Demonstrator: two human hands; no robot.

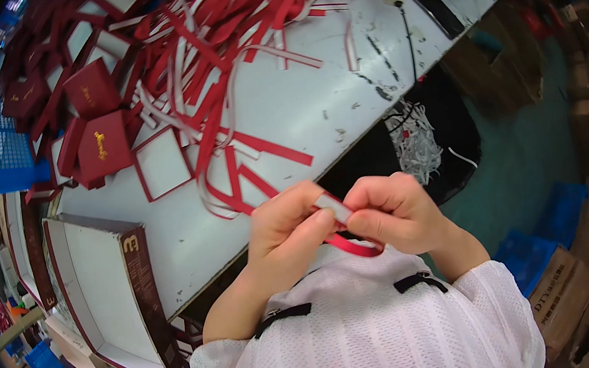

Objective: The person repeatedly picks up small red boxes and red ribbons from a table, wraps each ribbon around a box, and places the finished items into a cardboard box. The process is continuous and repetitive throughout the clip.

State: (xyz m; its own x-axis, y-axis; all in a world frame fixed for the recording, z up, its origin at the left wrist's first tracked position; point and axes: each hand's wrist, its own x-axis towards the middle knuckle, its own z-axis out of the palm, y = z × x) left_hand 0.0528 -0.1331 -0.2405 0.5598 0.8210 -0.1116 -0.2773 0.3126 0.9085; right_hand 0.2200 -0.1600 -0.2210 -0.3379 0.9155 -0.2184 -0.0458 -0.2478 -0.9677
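1. Ribbon strip (pixel 333 208), red with a white face, spans the grip; its red loop curves bodyward;
2. Left hand (pixel 285 231) pinches the ribbon strip, thumb against fingers; right hand (pixel 395 214) pinches it just beside;
3. Beyond the grip, leftward: loose ribbon heap (pixel 208 51) on white tabletop (pixel 308 112); farther left, maroon gift boxes (pixel 104 145).

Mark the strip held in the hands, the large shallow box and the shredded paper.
Red-and-white strip (pixel 334 209): head view, on its pale stretch.
Large shallow box (pixel 105 288): head view, on its white inside.
Shredded paper (pixel 416 145): head view, middle of the pile.
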